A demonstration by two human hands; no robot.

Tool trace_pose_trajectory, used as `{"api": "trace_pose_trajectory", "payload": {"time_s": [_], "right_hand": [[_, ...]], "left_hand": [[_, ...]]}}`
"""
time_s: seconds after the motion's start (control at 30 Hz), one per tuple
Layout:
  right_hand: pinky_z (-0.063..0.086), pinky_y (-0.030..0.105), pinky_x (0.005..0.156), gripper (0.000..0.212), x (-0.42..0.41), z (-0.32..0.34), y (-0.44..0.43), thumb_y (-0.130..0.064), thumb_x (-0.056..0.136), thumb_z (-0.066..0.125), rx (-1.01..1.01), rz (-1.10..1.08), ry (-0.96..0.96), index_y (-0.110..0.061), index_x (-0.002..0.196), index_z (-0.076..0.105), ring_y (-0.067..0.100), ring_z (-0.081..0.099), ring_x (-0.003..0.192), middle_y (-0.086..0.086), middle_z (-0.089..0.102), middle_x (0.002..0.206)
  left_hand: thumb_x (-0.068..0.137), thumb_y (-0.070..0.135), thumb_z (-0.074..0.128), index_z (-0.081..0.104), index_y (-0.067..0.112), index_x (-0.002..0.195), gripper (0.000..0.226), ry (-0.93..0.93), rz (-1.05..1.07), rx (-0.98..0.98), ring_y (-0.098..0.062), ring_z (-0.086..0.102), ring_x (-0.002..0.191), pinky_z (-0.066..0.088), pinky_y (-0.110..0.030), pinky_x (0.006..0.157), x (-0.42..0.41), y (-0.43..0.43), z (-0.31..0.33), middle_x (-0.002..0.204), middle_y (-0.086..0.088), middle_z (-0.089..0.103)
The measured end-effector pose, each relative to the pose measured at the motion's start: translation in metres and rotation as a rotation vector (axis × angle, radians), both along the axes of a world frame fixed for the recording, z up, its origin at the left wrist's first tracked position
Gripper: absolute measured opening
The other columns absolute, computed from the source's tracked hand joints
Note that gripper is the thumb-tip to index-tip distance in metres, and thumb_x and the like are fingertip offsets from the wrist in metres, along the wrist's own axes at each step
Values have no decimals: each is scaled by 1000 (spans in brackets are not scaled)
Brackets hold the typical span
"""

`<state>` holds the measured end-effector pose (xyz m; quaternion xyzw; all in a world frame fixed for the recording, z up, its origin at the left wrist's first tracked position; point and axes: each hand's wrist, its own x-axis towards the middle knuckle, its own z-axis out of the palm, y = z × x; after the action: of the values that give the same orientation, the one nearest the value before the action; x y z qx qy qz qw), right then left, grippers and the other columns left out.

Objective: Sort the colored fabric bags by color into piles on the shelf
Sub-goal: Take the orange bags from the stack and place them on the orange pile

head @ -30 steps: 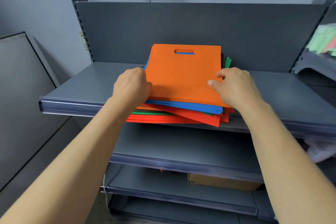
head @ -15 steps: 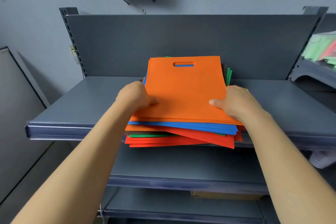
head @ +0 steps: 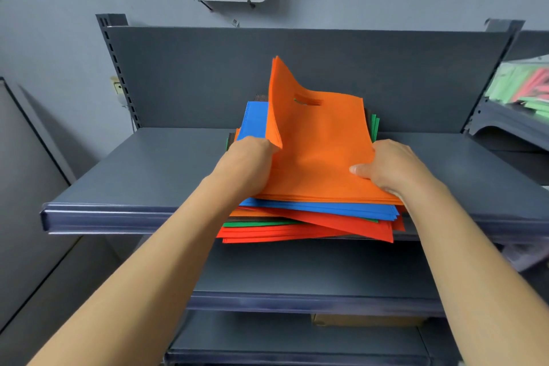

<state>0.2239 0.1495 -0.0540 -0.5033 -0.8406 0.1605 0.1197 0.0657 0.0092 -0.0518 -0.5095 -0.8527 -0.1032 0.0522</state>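
Orange fabric bags (head: 320,151), flat non-woven sheets with a slot handle, top the mixed pile (head: 309,218) at the middle of the grey metal shelf (head: 148,172). Half a second ago they lay flat. Now their 9 o'clock edge is peeled up and curls toward 12, baring the flat blue fabric bags (head: 254,120) directly below.

The left hand (head: 249,163) grips that raised edge at 9 o'clock of the pile, its fingers tucked under the cloth and out of sight. The right hand (head: 392,166) pinches the opposite edge at 3 o'clock, thumb on top and fingers beneath. Several orange layers show at the 6 o'clock edge, so the hands seem to hold a small batch, not a single bag.

Under the blue, flat red fabric bags (head: 297,232) jut over the shelf lip at 6 o'clock. Thin green fabric bags (head: 375,126) peek out at 2 o'clock.

By my reading, the orange fabric bags are being parted from the rest as the first colour, and no sorted pile shows on the shelf yet. Limp cloth may drag a blue bag along, so the batch wants a clean lift.
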Motion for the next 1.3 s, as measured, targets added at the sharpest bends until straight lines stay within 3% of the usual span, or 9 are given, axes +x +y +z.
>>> {"api": "trace_pose_trajectory", "payload": {"time_s": [0.2,0.3,0.4,0.47,0.6,0.73,0.83,1.07,1.3], "right_hand": [[39,32,67,31,-1,-3,4,-28,85,67,41,-67,110,-1,99,60,32,55,93,16,61,105],[47,35,76,29,1,0,5,-20,85,67,93,-105,190,-1,107,60,36,56,104,17,60,114],[48,36,87,33,0,10,2,-14,88,61,168,-80,300,-8,120,58,34,55,110,14,57,124],[45,35,89,34,-2,18,-3,-16,91,58,186,-22,359,-13,124,58,30,52,115,11,55,128],[42,30,86,34,-1,28,-16,-16,94,52,192,111,361,-16,128,57,28,52,116,10,53,132],[41,32,94,33,-2,37,-34,-14,95,51,284,264,399,-14,126,59,28,52,118,10,57,129],[38,32,98,35,-11,39,-52,-15,95,50,323,388,432,-12,129,57,28,49,122,11,57,130],[36,34,96,34,-43,14,-116,-13,94,50,251,670,545,-11,126,58,31,52,114,14,56,125],[35,31,95,32,-61,5,-209,-10,92,52,177,948,603,-8,123,61,32,54,109,17,58,118]], "left_hand": [[84,-7,30,53,14,128,53,-51,0,113,-37,54,104,45,-37,81,0,-5,-3,114,-18,58],[82,-7,33,46,8,128,50,-95,47,229,-39,53,103,47,-44,85,2,-9,0,115,-18,58],[82,-4,35,32,12,134,55,-72,54,332,-41,52,92,44,-43,78,7,-15,11,107,-16,52],[83,-2,34,25,20,140,62,-43,73,340,-38,48,80,41,-41,72,8,-21,17,101,-11,42],[87,-2,34,38,22,137,56,-32,126,331,-33,44,71,39,-36,68,7,-35,21,101,-5,28],[88,-1,37,49,19,132,49,10,246,430,-33,46,74,36,-33,70,14,-55,23,111,-9,36],[87,-3,38,49,19,133,52,51,396,484,-39,53,89,38,-35,77,25,-79,25,123,-12,40],[89,4,37,49,19,125,40,120,743,503,-32,42,71,40,-38,73,53,-173,8,112,-12,38],[90,11,42,52,9,116,28,121,1007,564,-37,53,83,43,-37,75,93,-272,1,114,-10,38]]}}
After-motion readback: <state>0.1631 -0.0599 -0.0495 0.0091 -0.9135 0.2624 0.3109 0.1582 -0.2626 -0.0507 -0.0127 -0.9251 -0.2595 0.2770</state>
